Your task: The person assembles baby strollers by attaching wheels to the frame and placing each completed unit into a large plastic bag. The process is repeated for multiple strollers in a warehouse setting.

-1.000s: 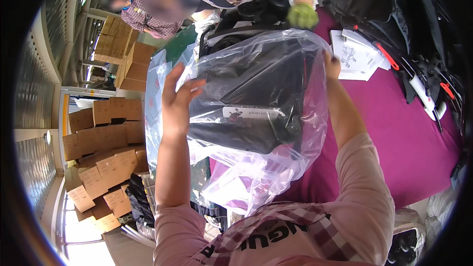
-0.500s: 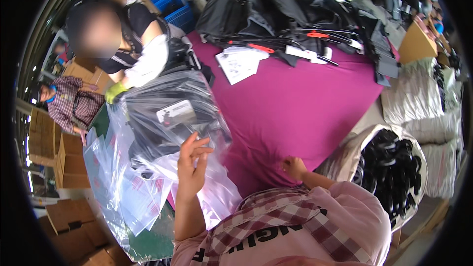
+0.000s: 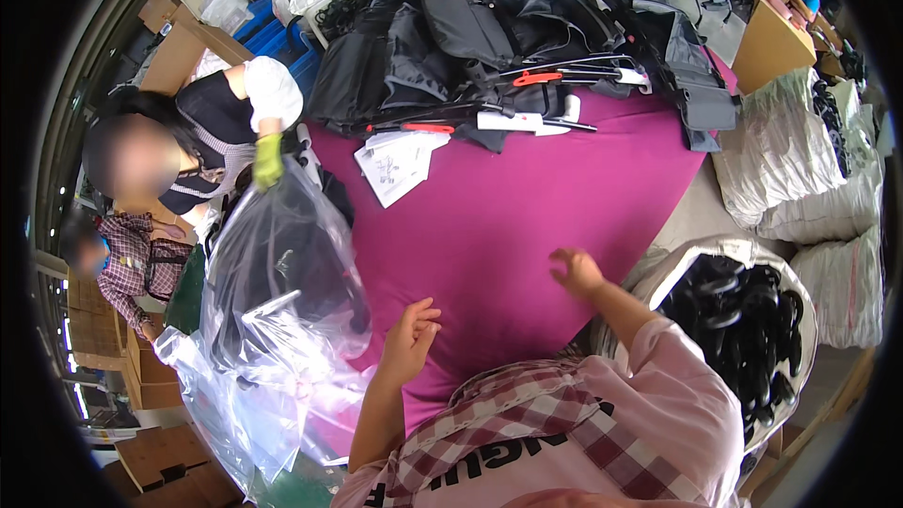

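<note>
Over the near part of a purple cloth-covered table [image 3: 508,188], my left hand [image 3: 410,342] holds nothing, its fingers loosely bent and apart. To its right and a little farther off, my right hand [image 3: 576,273] hovers above the cloth, fingers spread and bare. Left of my left hand lies a clear plastic bag [image 3: 273,235] with a dark item inside. A co-worker's yellow-green gloved hand [image 3: 268,162] grips the bag's upper part. Flat clear plastic bags [image 3: 235,414] spread out in front of it. Printed white sheets [image 3: 395,167] rest on the cloth beyond my hands.
Black fabric goods [image 3: 461,23] with rods and red tags [image 3: 538,79] are heaped along the far side. At my right stands a white sack [image 3: 649,273] of black curved pieces [image 3: 734,320]. Wrapped bundles [image 3: 781,146] and cardboard boxes [image 3: 165,456] flank the table.
My left hand has drawn away from the bagged item, rightward and down in view; my right hand has reached up. The co-worker's glove has lifted the bag, which now sits farther left.
</note>
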### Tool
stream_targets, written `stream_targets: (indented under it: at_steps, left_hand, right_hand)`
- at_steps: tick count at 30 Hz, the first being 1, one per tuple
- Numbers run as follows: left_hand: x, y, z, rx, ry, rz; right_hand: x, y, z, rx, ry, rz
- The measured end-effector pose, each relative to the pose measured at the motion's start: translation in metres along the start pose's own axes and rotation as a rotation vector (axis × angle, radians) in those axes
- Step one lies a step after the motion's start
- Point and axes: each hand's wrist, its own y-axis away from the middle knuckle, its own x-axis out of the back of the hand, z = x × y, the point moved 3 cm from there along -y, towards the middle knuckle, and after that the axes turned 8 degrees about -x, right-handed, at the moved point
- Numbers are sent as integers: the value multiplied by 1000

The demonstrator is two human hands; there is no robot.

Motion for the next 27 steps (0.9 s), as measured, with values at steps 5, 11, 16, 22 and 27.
stream_targets:
  at_steps: [5, 11, 16, 22, 27]
  left_hand:
    - [-28, -45, 17, 128, -85, 86]
    - [-42, -81, 30, 223, -117, 192]
    - [-48, -91, 39, 290, -187, 227]
    - [-42, -54, 25, 314, -121, 378]
    - [-35, -38, 14, 296, -108, 401]
  right_hand:
    - [146, -154, 28, -44, 246, 237]
    - [219, -307, -22, 360, 422, 504]
    - [198, -389, -29, 144, 609, 196]
    - [215, -399, -50, 4, 602, 80]
    - [242, -384, -56, -26, 588, 25]
